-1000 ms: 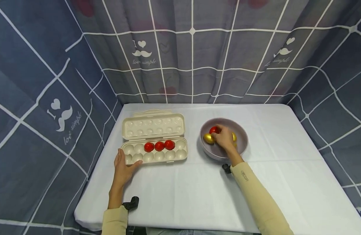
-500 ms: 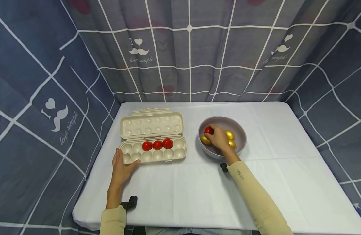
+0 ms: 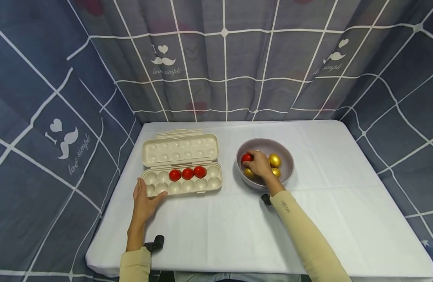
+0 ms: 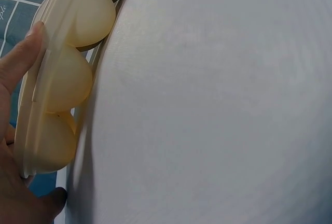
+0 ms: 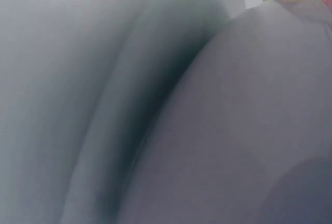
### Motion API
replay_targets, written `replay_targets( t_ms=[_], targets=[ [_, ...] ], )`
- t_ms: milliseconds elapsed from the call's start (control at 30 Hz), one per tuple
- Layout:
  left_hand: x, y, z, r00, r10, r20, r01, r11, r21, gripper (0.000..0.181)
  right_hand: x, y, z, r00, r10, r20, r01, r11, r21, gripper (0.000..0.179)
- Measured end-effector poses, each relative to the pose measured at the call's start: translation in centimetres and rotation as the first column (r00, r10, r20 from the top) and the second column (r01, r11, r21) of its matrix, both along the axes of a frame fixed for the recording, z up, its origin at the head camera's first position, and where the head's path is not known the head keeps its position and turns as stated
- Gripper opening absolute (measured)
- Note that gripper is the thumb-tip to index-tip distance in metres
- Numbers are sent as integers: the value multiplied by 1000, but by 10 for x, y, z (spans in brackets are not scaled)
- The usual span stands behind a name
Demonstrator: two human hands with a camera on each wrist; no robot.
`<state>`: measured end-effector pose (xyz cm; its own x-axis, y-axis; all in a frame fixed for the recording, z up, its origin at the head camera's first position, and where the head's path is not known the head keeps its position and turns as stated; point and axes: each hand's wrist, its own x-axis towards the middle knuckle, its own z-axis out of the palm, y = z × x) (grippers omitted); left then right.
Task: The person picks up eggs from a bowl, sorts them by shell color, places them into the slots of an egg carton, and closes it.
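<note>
In the head view, a cream egg carton [image 3: 174,188] lies with its lid [image 3: 181,149] folded back; three red eggs [image 3: 187,174] sit side by side in its back row. My left hand [image 3: 144,204] grips the carton's front left corner, thumb along the front edge. The left wrist view shows the thumb [image 4: 23,58] on the rim of the carton [image 4: 59,84]. Inside a mauve bowl [image 3: 287,150], my right hand [image 3: 260,163] pinches another red egg [image 3: 246,158]. Several gold eggs [image 3: 274,160] lie around it. Only the bowl's outer wall [image 5: 233,120] shows large in the right wrist view.
A white cloth covers the table [image 3: 230,231]. Dark checked curtains [image 3: 209,58] hang behind it and at both sides. The bowl stands to the right of the carton, with a gap between them.
My right hand has shifted slightly left within the bowl along with the red egg, uncovering more of the gold eggs on the right. The left hand stays on the carton; the head view drifts slightly.
</note>
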<state>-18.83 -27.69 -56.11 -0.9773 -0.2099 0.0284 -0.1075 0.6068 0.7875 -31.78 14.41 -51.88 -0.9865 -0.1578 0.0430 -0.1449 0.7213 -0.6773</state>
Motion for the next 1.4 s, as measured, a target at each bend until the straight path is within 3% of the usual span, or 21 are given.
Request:
replay_targets(
  t_ms=[200, 467, 667, 900, 1167, 1400],
  targets=[
    [1, -1, 1, 1000, 4, 9, -4, 1000, 7, 120, 2, -2, 1, 1000, 12, -7, -12, 1000, -7, 52],
    [-1, -1, 0, 1000, 12, 25, -12, 1000, -5, 121, 6, -3, 1, 998, 0, -57, -3, 999, -48, 36],
    [-1, -1, 1, 1000, 1, 24, -1, 1000, -13, 119, 9, -3, 3, 996, -69, -54, 64, 994, -94, 41],
    [0, -1, 0, 1000, 1, 5, -1, 1000, -9, 120, 10, 1, 4, 980, -167, -112, 148, 976, -163, 49],
    [1, -2, -1, 1000, -7, 3, 7, 1000, -2, 120, 13, 0, 9, 974, -199, -111, 152, 931, -333, 54],
    [1, -2, 0, 1000, -15, 8, 15, 1000, -7, 120, 18, -11, 10, 970, -172, -172, 72, 879, -472, 47]
  ],
)
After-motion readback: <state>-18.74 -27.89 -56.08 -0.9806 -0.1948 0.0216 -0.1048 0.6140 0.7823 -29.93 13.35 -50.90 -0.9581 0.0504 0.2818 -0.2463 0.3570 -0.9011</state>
